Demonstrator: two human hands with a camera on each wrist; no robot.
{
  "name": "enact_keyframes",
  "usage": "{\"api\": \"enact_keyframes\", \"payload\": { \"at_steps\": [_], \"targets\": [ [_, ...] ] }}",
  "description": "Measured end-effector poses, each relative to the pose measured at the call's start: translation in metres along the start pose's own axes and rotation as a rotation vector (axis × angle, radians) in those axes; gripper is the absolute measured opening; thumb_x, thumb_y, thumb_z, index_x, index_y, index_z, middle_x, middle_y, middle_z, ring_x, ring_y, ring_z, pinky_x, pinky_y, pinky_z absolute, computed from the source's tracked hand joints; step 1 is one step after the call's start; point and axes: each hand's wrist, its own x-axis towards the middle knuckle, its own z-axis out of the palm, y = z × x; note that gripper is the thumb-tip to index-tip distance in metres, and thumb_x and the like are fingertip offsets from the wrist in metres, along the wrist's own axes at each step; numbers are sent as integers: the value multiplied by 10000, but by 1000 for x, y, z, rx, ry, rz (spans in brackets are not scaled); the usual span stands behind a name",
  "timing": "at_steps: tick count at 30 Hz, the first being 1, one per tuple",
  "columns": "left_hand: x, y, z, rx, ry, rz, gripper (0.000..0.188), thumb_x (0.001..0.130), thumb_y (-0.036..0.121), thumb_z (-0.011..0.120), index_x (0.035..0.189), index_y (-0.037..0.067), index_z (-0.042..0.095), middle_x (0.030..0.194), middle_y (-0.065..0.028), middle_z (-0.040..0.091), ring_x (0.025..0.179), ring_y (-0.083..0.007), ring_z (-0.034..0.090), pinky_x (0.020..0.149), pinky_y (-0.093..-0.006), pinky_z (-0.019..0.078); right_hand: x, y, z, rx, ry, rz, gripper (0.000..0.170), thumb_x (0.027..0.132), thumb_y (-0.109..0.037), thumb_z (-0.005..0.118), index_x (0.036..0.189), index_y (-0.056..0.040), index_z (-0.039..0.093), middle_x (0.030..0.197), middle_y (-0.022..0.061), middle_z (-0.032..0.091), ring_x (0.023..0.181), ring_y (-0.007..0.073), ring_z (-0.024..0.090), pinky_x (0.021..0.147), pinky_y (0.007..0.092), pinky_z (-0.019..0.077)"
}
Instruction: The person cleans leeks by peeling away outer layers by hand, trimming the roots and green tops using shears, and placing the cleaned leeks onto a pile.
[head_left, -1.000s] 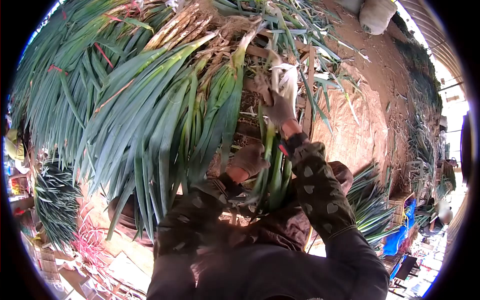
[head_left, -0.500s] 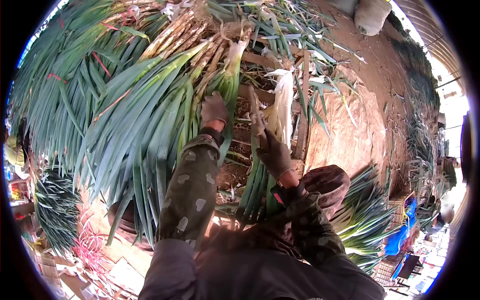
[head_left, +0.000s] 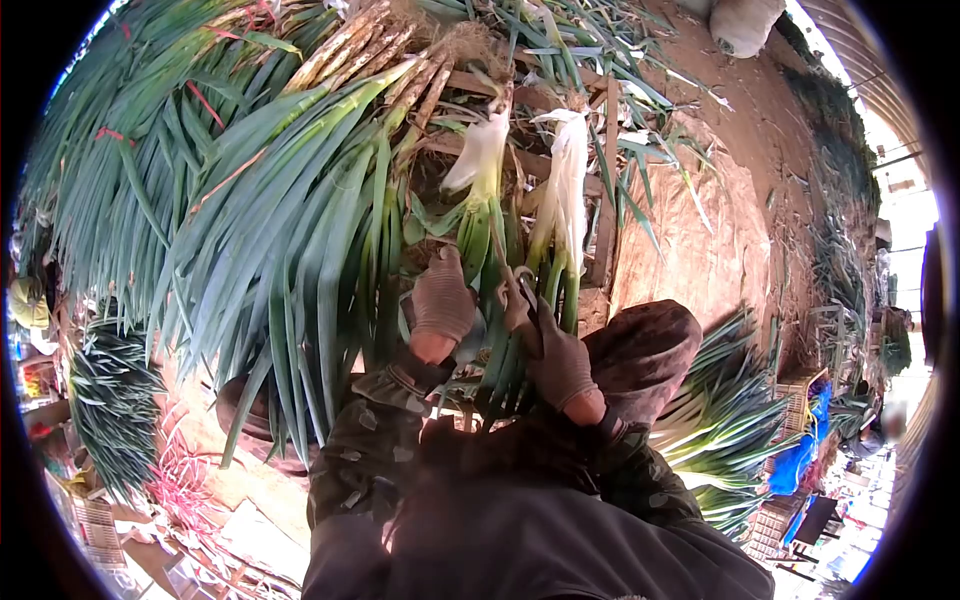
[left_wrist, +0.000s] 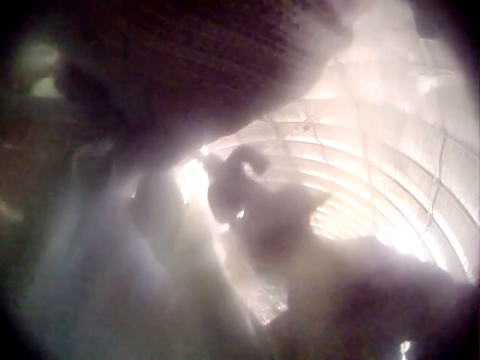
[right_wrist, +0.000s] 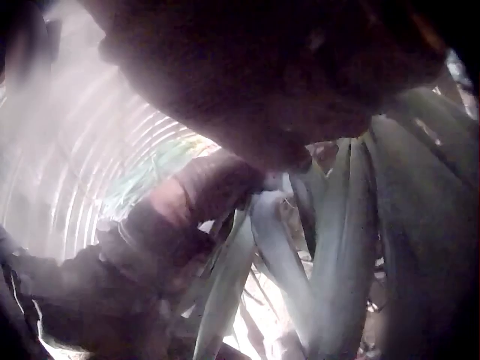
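nearest is a dark jacket, with a bent knee in brown trousers out to the right. the gloved right hand is closed around a tool, whose exact kind i can't tell. the gloved left hand has its fingers curled in on the green leaves of a leek; both wrist views are too dim to show more of that grip. this leek lies with its white shank pointing away, roots at the far end. just right of it is a second leek, loose white skin along its shank, near a wooden slat. a big heap of leeks fills the left side. beyond, right, lie a brown sheet and, farthest, a pale sack near an arched roof.
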Motion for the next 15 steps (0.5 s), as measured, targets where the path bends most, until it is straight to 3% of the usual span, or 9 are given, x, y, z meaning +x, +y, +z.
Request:
{"api": "enact_keyframes", "payload": {
  "at_steps": [8,15],
  "targets": [
    [-1,-4,4,26,0,17,583,784,106,664,1298,-40,432,1033,-226,646,894,-381,691,777,-427,578,35,5,6,-34,24,-12,753,855,-179,651,1490,-17,279,818,277,672,753,484,652,685,556,514],
    [0,-11,-13,-351,-30,-23,644,716,195,772,1254,20,466,999,-256,675,968,-433,657,824,-494,528,117,-9,-14,-80,86,42,734,813,-266,691,1433,-24,382,862,291,679,840,488,656,755,551,518]
  ]
}}
